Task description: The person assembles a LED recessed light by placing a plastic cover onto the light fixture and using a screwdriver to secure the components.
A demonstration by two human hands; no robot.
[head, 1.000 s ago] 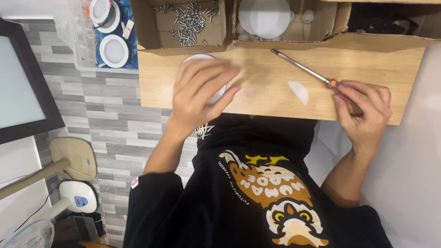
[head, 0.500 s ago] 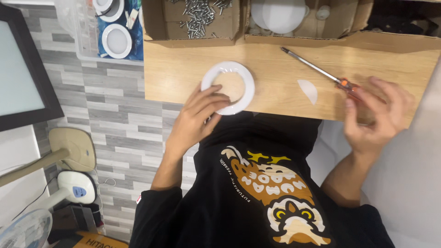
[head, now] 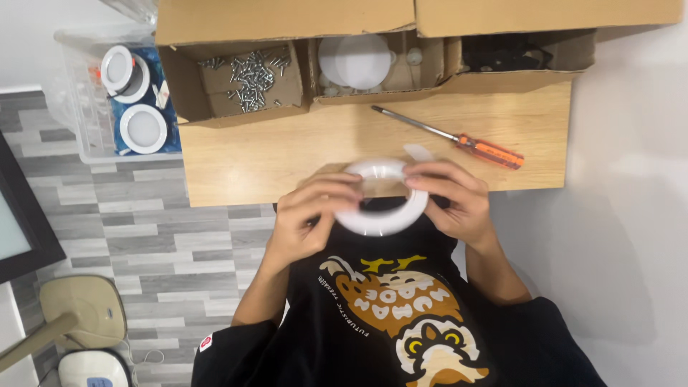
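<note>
A white plastic ring (head: 380, 213) is held up between both hands, just in front of the near edge of the wooden table (head: 287, 150). My left hand (head: 308, 215) grips its left side, my right hand (head: 455, 197) its right side. An orange-handled screwdriver (head: 459, 140) lies on the table beyond my right hand, with a small white piece (head: 418, 152) beside it.
Open cardboard boxes stand along the table's back: one with several screws (head: 251, 75), one with white round parts (head: 358, 61), one with dark parts (head: 502, 50). A clear bin (head: 132, 100) with round white lamps stands left of the table. A dark screen edge (head: 21, 215) is at far left.
The ring was lifted off the table toward me. My right hand left the screwdriver and joined my left hand on the ring. The view shifted, showing more of the boxes.
</note>
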